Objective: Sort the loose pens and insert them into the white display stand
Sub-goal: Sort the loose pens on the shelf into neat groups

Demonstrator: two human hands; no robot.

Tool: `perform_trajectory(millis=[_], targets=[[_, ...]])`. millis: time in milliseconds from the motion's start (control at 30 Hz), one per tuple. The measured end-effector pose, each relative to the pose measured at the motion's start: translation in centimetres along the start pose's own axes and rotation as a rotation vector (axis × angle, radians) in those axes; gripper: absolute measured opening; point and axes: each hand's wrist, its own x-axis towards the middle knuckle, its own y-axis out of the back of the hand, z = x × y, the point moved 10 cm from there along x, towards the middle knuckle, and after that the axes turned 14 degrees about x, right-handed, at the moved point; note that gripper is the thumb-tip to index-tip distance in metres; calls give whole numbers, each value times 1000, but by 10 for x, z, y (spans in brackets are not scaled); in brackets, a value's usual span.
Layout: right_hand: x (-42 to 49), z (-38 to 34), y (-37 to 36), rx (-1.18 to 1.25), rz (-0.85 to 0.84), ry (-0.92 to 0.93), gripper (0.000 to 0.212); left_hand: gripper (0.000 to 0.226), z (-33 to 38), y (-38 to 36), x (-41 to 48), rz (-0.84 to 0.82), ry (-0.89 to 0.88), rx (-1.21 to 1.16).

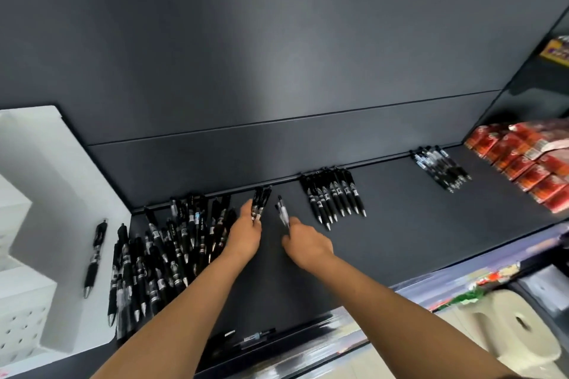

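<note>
A dark grey matte back panel (277, 40) fills the upper part of the view, and one thin horizontal seam crosses it. A soft pale patch of light lies on the middle of this panel. Below it runs a flat black shelf (400, 224) with a pale, blurred front rail (446, 283). At the right a dark glossy side panel (529, 95) closes the bay. Stacked red packets (523, 163) stand on the right end of the shelf. Higher up there is a yellow and purple package (557, 51), too blurred to read. Lower right, under the shelf, sits what seems a cream-white paper roll (492, 317).
</note>
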Motion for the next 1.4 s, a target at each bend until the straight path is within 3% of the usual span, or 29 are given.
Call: perform_trajectory(millis=[200, 400, 500, 733, 900, 1033, 1167, 1400], targets=[[13, 48, 73, 244, 137, -121, 39, 61, 67, -42, 11, -76, -153, 159], [30, 100, 120, 398, 172, -102, 36, 60, 123, -92, 34, -46, -241, 298], [46, 122, 137, 389, 141, -81, 37, 39, 138, -107, 46, 49, -176, 362], [83, 149, 165, 368, 53, 25, 31, 45, 154, -137, 50, 9, 15, 790], [100, 157, 178, 353, 32, 99, 31, 49, 163, -136, 50, 99, 52, 882], [108, 166, 197, 342, 101, 129, 30, 47, 187, -143, 52, 198, -74, 976], [117, 187, 225, 255, 206, 117, 33, 42, 227, -176, 66, 152, -289, 940], [140, 255, 277, 62, 339, -28, 36, 36, 281, -232, 101, 56, -478, 857]])
